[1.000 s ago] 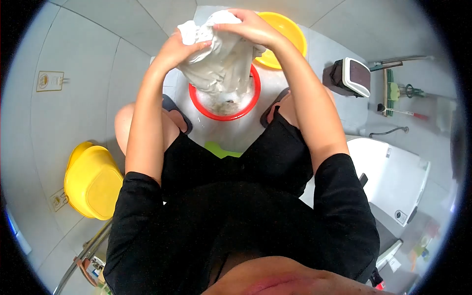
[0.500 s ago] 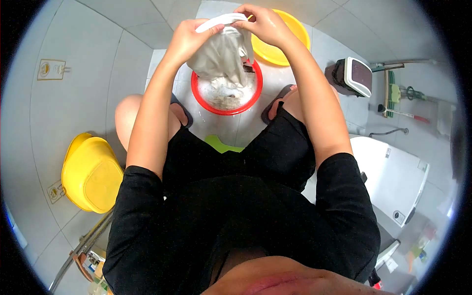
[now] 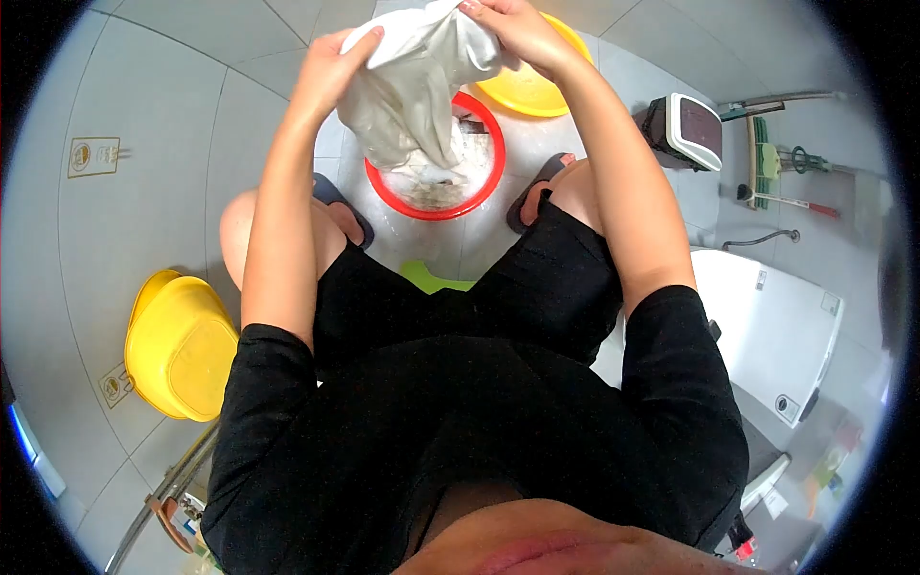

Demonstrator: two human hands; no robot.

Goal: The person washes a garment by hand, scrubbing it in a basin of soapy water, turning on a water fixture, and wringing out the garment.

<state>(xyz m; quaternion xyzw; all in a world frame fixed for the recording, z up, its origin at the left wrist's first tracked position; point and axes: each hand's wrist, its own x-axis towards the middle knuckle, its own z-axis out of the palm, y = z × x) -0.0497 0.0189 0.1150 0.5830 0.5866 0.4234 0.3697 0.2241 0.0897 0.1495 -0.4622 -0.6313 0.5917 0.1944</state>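
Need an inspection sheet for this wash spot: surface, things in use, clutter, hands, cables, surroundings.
Surface: light tiled floor; wetness unclear.
Things in use: pale cloth hangs over the red basin, which holds suds and fabric; whether cloth and contents touch is unclear.
Clutter: yellow basin behind the red one; green item partly under the black shorts.
Hands: left hand and right hand grip the cloth's upper part, fingers closed on it.
Cables: nothing seen.
Surroundings: yellow tub at left; lidded bin and white fixture at right.
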